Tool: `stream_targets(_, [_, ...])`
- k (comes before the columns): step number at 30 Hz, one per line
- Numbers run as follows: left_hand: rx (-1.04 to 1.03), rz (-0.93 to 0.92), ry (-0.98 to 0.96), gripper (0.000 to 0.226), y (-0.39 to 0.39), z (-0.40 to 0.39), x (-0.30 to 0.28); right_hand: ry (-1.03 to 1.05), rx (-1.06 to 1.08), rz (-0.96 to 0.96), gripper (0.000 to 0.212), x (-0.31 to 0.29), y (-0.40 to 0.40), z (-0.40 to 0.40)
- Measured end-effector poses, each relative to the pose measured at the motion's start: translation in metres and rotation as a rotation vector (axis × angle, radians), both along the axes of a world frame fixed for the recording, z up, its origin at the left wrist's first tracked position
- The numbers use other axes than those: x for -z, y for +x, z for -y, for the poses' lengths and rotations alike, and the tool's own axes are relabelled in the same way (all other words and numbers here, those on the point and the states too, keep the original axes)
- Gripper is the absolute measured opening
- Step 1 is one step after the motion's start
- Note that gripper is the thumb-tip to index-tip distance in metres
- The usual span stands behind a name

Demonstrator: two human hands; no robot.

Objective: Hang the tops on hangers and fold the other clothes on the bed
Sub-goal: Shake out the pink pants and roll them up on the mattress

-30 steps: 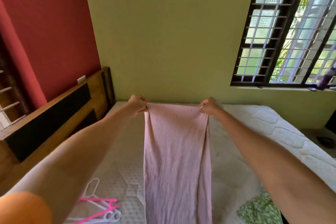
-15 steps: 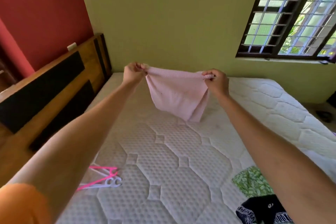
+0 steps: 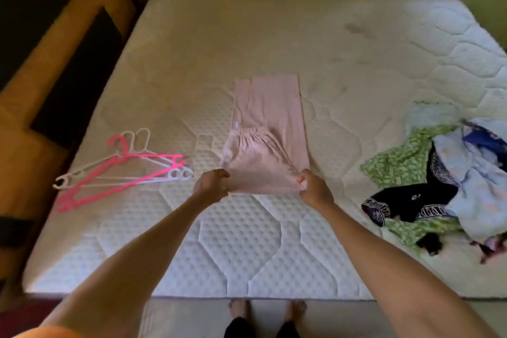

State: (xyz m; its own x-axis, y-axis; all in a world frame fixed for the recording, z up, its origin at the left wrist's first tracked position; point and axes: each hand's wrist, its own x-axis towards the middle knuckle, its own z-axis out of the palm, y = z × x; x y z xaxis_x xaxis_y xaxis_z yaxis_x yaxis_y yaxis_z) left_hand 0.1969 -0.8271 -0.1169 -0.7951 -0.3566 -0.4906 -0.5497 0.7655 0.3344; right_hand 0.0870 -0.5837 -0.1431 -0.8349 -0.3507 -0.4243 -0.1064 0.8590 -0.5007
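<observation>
A pink ribbed garment (image 3: 270, 129) lies lengthwise on the middle of the white quilted mattress (image 3: 247, 250), its near part doubled over itself. My left hand (image 3: 211, 186) grips its near left corner and my right hand (image 3: 312, 187) pinches its near right corner, both just above the mattress. Pink and white plastic hangers (image 3: 123, 167) lie in a loose stack to the left of the garment. A heap of other clothes (image 3: 439, 175), green leafy, black patterned and pale blue, sits at the right side of the bed.
A wooden headboard (image 3: 55, 44) with black panels runs along the bed's left side. A green wall stands behind the mattress. My bare feet (image 3: 267, 307) stand on the floor at the bed's near edge.
The garment, held up in the air before, has come down onto the mattress with its far end laid flat. Both hands moved down and toward me, and my view tilted down.
</observation>
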Motion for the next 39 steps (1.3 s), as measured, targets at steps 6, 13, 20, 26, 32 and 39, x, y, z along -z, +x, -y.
stream_targets(6, [0.103, 0.13, -0.07, 0.059, 0.054, -0.018, 0.071, 0.249, -0.212, -0.066, 0.041, 0.065, 0.067, -0.025])
stream_targets(13, [0.246, 0.209, -0.129, 0.064, 0.087, -0.017, 0.112, 0.446, -0.274, -0.129, 0.029, 0.086, 0.097, -0.016])
stream_targets(20, [0.276, 0.135, -0.154, 0.031, 0.043, 0.002, 0.108, 0.496, -0.234, -0.173, 0.032, 0.093, 0.084, -0.004])
stream_targets(26, [0.254, 0.056, -0.029, 0.019, 0.04, 0.009, 0.116, 0.107, -0.172, -0.062, 0.017, 0.1, 0.071, -0.011])
stream_targets(32, [-0.068, 0.152, 0.46, 0.021, 0.047, 0.037, 0.11, -0.201, 0.315, 0.166, 0.021, 0.11, 0.054, -0.017])
stream_targets(39, [-0.08, 0.002, -0.154, 0.033, 0.043, 0.006, 0.127, 0.271, -0.085, -0.58, 0.012, 0.118, 0.072, 0.012])
